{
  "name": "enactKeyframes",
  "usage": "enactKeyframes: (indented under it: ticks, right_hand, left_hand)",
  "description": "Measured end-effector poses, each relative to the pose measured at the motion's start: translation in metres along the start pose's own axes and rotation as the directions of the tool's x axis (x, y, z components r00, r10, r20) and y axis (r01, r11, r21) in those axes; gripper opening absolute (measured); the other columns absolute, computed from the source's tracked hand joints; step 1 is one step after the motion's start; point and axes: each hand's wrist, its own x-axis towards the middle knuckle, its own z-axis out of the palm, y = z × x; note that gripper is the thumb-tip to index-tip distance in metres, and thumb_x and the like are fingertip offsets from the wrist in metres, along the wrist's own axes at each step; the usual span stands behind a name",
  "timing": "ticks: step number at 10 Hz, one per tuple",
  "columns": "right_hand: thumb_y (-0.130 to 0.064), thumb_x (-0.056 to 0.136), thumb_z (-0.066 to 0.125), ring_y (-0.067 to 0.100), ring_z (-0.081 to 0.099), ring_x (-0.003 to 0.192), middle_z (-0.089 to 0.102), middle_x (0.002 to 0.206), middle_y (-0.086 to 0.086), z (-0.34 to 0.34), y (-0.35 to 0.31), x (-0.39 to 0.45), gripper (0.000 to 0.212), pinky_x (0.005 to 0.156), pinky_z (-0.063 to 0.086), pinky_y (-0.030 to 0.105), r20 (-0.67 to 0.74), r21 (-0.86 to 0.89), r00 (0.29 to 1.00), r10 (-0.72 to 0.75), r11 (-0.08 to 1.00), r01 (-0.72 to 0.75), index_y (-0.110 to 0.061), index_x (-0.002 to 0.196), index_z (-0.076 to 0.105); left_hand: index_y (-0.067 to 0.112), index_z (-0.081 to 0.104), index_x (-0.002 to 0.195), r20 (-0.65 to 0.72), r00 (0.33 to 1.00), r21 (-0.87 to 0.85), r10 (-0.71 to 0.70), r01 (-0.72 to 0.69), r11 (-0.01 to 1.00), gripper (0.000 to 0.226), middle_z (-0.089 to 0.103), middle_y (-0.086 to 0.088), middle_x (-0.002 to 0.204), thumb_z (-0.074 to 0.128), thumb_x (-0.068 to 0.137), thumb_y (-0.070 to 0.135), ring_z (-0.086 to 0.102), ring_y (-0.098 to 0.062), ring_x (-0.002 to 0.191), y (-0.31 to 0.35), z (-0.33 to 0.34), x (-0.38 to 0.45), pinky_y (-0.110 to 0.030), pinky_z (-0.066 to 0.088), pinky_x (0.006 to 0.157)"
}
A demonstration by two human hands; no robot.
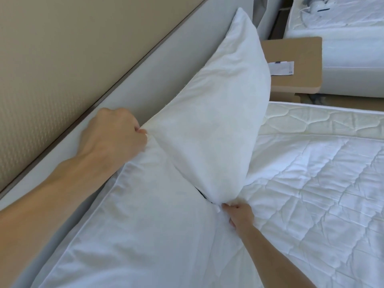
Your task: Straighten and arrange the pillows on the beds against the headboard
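A plump white far pillow (212, 113) stands tilted against the pale grey headboard (128, 80). My left hand (116, 132) pinches its upper near corner beside the headboard. My right hand (239, 217) grips its lower near corner down on the bed. A second white near pillow (145, 235) lies flat along the headboard below my arms, and its far end touches the held pillow.
The quilted white mattress cover (311, 194) spreads to the right. A tan bedside table (297, 65) with a white label stands between this bed and a second bed (342, 38) at the top right. A beige wall panel (52, 48) runs behind the headboard.
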Motion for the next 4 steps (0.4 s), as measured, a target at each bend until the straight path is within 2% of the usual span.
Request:
enactKeyframes:
  ticks: [1, 2, 3, 4]
  right_hand:
    - [-0.044, 0.072, 0.081, 0.020, 0.049, 0.034, 0.054, 0.041, 0.006, -0.006, -0.007, -0.010, 0.046, 0.045, 0.040, 0.025, 0.018, -0.058, 1.000, 0.020, 0.998, -0.019, -0.008, 0.058, 0.055]
    - [-0.029, 0.075, 0.083, 0.020, 0.050, 0.038, 0.059, 0.058, 0.005, -0.017, -0.017, -0.016, 0.034, 0.042, 0.038, 0.024, 0.165, 0.023, 0.981, 0.105, 0.994, -0.110, -0.007, 0.068, 0.058]
    - [-0.016, 0.083, 0.076, 0.024, 0.063, 0.061, 0.059, 0.071, 0.008, -0.046, -0.042, -0.029, 0.019, 0.050, 0.056, 0.025, 0.313, 0.062, 0.940, 0.136, 0.985, -0.163, -0.003, 0.086, 0.063]
    - [-0.017, 0.090, 0.068, 0.028, 0.067, 0.070, 0.058, 0.070, 0.011, -0.072, -0.074, -0.041, 0.017, 0.068, 0.059, 0.033, 0.277, 0.113, 0.961, -0.009, 0.993, -0.023, -0.001, 0.090, 0.065]
  left_hand:
    - [0.002, 0.050, 0.053, 0.036, 0.998, -0.038, 0.042, -0.041, 0.998, 0.038, 0.048, -0.014, 0.048, 0.060, 0.083, 0.023, 0.046, -0.032, 0.050, -0.001, -0.006, -0.003, -0.035, 0.038, 0.047]
    - [0.004, 0.065, 0.066, 0.078, 0.996, -0.164, 0.036, -0.022, 0.986, 0.034, 0.063, -0.011, 0.054, 0.059, 0.089, 0.028, 0.061, -0.027, 0.057, -0.002, -0.010, -0.007, -0.040, 0.052, 0.061]
    - [0.014, 0.063, 0.067, 0.046, 0.999, -0.325, 0.003, 0.012, 0.946, 0.035, 0.066, -0.001, 0.062, 0.053, 0.094, 0.034, 0.062, -0.016, 0.065, -0.007, -0.010, -0.023, -0.027, 0.045, 0.059]
    - [0.016, 0.064, 0.069, 0.039, 0.995, -0.464, -0.093, 0.100, 0.880, 0.030, 0.065, 0.004, 0.063, 0.060, 0.090, 0.037, 0.062, -0.012, 0.065, -0.013, -0.013, -0.043, -0.023, 0.043, 0.058]
